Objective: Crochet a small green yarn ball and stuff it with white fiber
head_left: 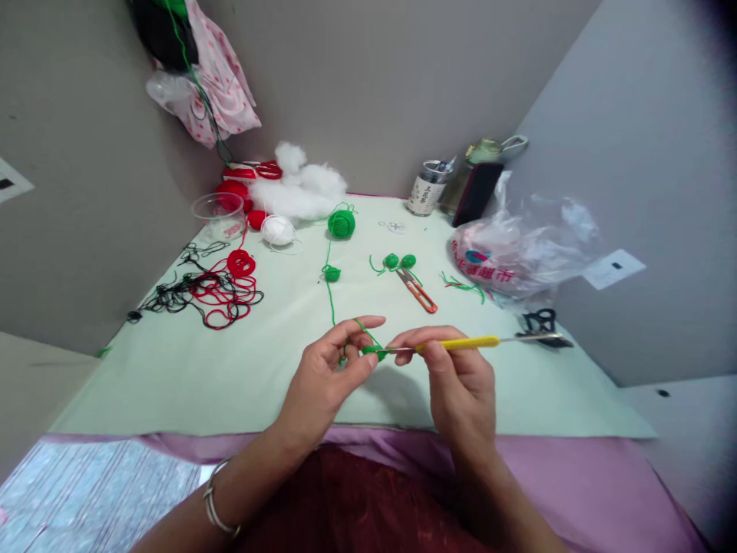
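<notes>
My left hand (331, 376) pinches a small green crochet piece (374, 352) between thumb and fingers, with green yarn looped over its raised index finger. My right hand (461, 376) grips the yellow handle of a crochet hook (466, 343); the hook's thin metal tip meets the green piece. From the left hand a strand runs up the table past a small green clump (332, 273) to a green yarn ball (342, 223). Beyond the hands lie two small green crocheted balls (391, 261) and orange-handled thread snips (418, 292).
At left are tangled black and red yarn (219, 296), a clear plastic cup (222, 219), a white yarn ball (279, 230) and white stuffing (299, 188). On the right stand a pen holder (427, 188), a phone (479, 193) and a plastic bag (507, 253). Green yarn scraps (466, 286) lie nearby.
</notes>
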`<state>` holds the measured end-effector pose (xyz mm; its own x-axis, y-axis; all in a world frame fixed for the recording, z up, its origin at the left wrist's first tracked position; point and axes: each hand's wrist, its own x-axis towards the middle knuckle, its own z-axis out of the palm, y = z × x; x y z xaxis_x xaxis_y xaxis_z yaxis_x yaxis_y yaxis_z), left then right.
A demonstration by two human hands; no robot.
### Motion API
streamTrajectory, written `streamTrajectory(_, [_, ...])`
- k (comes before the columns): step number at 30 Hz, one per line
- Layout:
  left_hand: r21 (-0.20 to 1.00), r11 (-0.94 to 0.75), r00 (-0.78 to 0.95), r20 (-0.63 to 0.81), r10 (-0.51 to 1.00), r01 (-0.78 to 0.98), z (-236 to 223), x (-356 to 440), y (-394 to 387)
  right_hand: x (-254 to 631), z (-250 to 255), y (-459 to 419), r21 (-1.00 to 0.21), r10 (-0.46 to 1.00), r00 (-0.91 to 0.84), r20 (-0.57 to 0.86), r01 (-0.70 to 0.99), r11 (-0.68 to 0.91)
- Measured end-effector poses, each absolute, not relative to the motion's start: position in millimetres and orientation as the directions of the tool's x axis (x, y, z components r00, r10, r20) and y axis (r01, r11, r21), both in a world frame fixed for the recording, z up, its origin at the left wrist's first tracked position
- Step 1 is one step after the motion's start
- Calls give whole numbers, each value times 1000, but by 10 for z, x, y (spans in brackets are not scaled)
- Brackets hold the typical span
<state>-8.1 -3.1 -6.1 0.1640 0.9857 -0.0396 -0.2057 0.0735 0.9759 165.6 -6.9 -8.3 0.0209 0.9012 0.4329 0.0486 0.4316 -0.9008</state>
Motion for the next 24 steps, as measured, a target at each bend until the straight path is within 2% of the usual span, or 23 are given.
streamTrajectory(2, [989,41,128,-23,992,-139,-59,-67,-39,1635,-55,-101,-816,839,-26,543,218,535])
streamTrajectory(5, [996,-27,14,28,1000,-85,-51,-16,-63,1587,-70,-127,-561,669,-175,723,417,715])
streamTrajectory(7, [988,-22,-29,18,999,-150,-50,17,-73,1557,-119,-128,-383,563,-235,792,527,759])
streamTrajectory(9, [942,85,49,-73,996,-324,-50,27,-66,1539,-172,-125,-281,511,-245,824,605,745])
streamTrajectory(11, [830,271,218,-185,958,-487,-47,6,-38,1540,-199,-123,-339,536,-189,823,594,730])
streamTrajectory(13, [727,390,319,-244,916,-565,-37,-31,-3,1553,-187,-118,-542,633,-57,772,462,702])
streamTrajectory(15, [701,398,314,-254,915,-592,-20,-62,21,1568,-146,-102,-733,740,81,668,247,634])
streamTrajectory(17, [724,364,296,-227,928,-586,-5,-66,21,1574,-101,-79,-818,809,116,576,85,569])
streamTrajectory(19, [760,332,294,-193,936,-559,1,-43,4,1566,-76,-61,-841,838,70,541,54,538])
streamTrajectory(21, [798,281,264,-159,951,-534,-3,-9,-16,1551,-81,-63,-831,835,30,550,118,543])
streamTrajectory(24, [809,237,205,-147,968,-537,-12,28,-31,1542,-130,-98,-710,749,-20,662,304,635])
